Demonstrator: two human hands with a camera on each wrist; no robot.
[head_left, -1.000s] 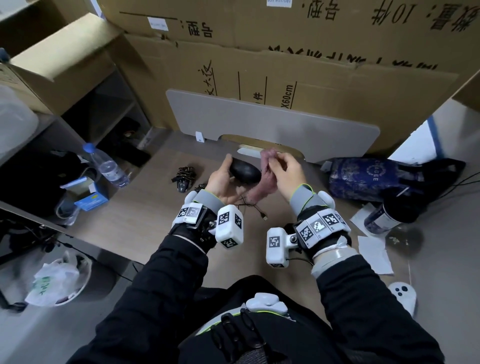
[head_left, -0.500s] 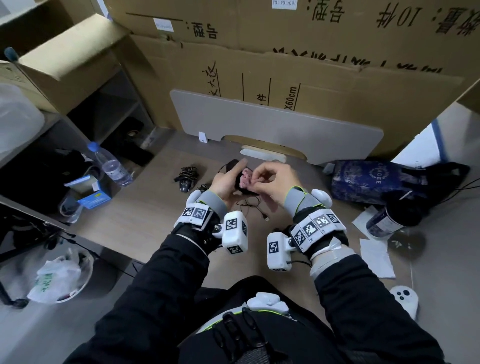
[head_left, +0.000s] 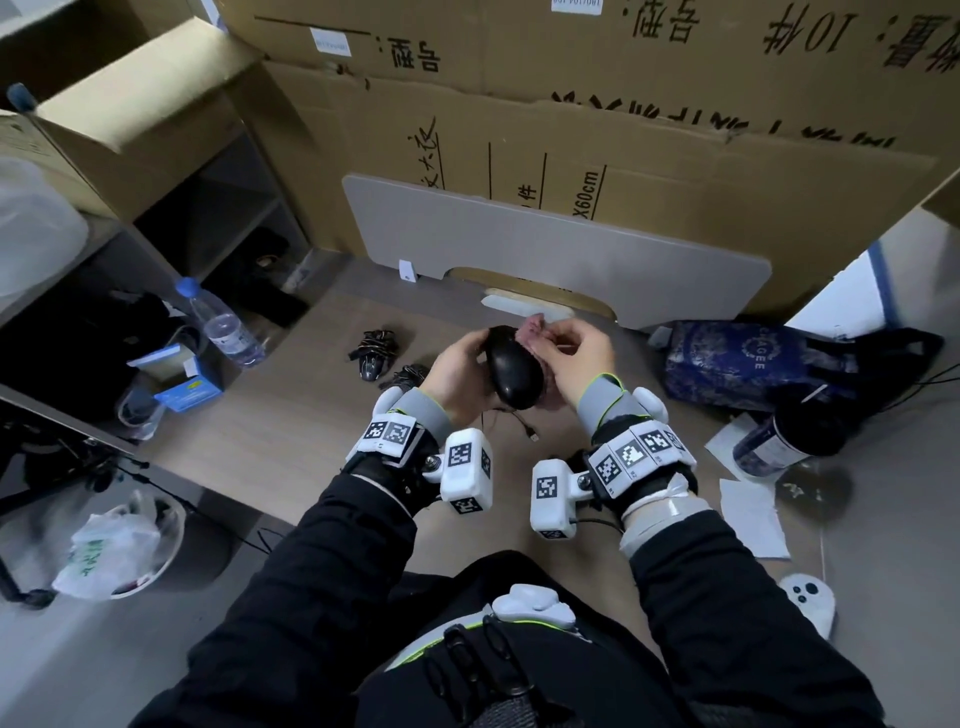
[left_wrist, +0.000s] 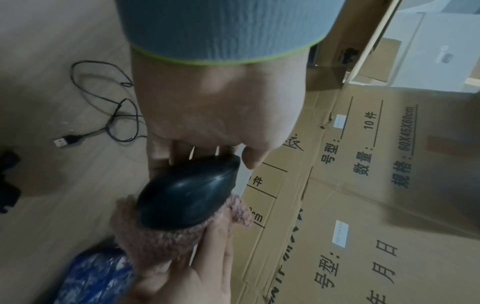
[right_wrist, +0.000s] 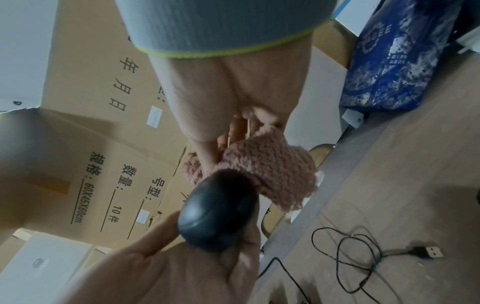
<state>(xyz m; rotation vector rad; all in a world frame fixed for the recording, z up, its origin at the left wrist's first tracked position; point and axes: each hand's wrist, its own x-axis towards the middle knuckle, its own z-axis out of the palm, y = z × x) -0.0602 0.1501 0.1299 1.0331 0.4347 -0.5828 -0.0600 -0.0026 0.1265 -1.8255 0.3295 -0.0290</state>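
Observation:
A black computer mouse (head_left: 511, 370) is held above the desk by my left hand (head_left: 462, 370), whose fingers curl round its left side. My right hand (head_left: 571, 358) grips a pink fluffy cloth (head_left: 530, 335) against the mouse's right side and far end. In the left wrist view the mouse (left_wrist: 188, 194) lies against the cloth (left_wrist: 161, 240), with my right hand's fingers (left_wrist: 215, 246) beneath it. In the right wrist view the cloth (right_wrist: 272, 174) wraps the far end of the mouse (right_wrist: 218, 214). The mouse's thin black cable (head_left: 514, 421) hangs down to the desk, ending in a USB plug (right_wrist: 428, 252).
On the wooden desk (head_left: 270, 431) lie two more black mice (head_left: 374, 353), a water bottle (head_left: 221, 322), a blue box (head_left: 189, 389), a blue patterned bag (head_left: 743, 358), a dark jar (head_left: 784, 436), paper sheets (head_left: 748, 509) and a white controller (head_left: 808, 600). Cardboard boxes (head_left: 623, 130) rise behind.
The mouse has turned in my left hand so its black back faces up. My right hand has shifted the pink cloth to the mouse's right side and far end.

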